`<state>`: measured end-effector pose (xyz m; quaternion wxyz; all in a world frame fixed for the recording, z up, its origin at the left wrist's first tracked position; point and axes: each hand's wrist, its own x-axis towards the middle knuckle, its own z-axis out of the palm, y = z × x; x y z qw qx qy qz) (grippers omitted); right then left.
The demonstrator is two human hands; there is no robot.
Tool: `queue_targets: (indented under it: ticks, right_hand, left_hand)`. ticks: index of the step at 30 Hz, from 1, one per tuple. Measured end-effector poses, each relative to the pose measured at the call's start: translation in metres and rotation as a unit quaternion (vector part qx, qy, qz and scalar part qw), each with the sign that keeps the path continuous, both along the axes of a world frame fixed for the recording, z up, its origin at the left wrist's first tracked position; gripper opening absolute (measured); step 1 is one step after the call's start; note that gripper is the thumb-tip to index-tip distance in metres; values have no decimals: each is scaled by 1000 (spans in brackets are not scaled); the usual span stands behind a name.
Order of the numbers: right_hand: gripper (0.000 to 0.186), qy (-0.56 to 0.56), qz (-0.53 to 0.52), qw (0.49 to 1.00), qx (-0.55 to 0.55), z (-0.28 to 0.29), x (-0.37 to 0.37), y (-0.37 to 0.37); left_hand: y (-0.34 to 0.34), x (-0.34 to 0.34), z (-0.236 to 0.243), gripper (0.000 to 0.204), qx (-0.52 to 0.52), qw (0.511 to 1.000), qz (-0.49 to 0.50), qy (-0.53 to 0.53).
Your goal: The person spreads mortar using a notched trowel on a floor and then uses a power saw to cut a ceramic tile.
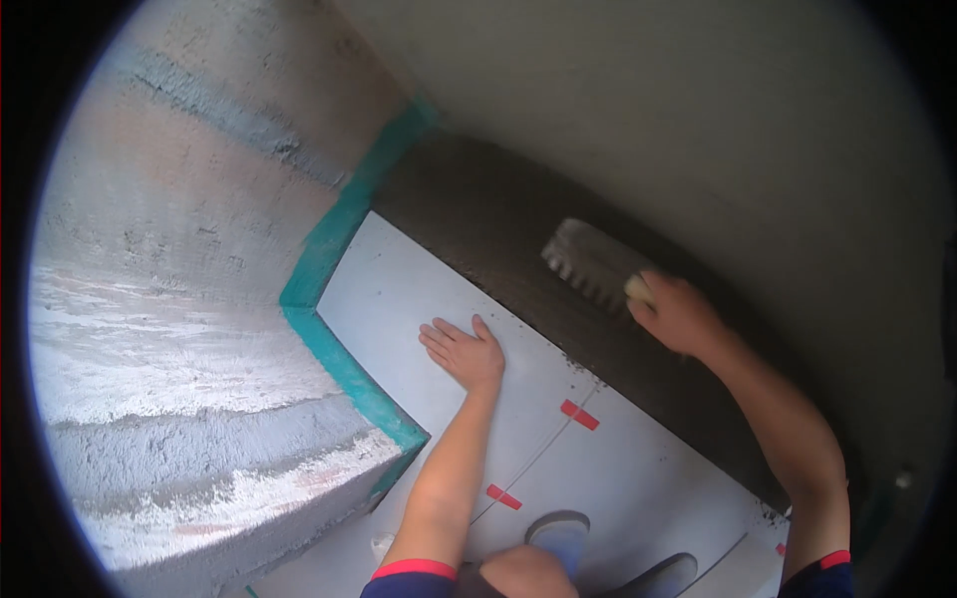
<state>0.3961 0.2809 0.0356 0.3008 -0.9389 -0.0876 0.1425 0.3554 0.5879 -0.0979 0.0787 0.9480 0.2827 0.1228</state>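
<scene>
My right hand (pixel 681 317) is wrapped round the pale handle of a notched trowel (pixel 598 261), whose toothed edge faces left and down. Motion blurs the trowel a little. It is over a strip of dark wet mortar (pixel 469 189) that runs beside the laid tiles. My left hand (pixel 464 353) lies flat on a large white tile (pixel 389 284), fingers stretched out, with nothing in it.
Red tile clips (pixel 579 415) straddle the joint between tiles. A green band (pixel 339 364) edges the rough plastered wall (pixel 189 329) on the left. Mortar crumbs dot the tile edge. My shoes (pixel 560 533) and a bent knee (pixel 528 573) are on the near tiles.
</scene>
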Motion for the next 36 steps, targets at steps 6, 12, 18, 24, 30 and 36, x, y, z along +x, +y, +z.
queue_targets:
  ticks: [6,12,18,24,30,36]
  right_hand:
    - [34,-62,12,997,-39,-4,155,125]
    - [35,-61,-1,998,-15,-20,216,145]
    - [40,-12,5,998,-63,-14,137,38]
    - [39,72,-81,978,-176,19,1,-83]
    - [39,79,-144,966,-202,40,-125,-198]
    - [39,102,-233,941,-222,57,-273,-286]
  left_hand:
    - [-3,6,11,73,-20,1000,-20,12]
    - [2,5,11,72,-27,999,-14,21]
    - [5,6,3,70,-2,999,-40,14]
    - [11,4,-10,69,54,998,-12,11]
    - [9,5,-14,67,79,996,-33,7]
    - [-1,-6,-8,65,53,995,-86,11]
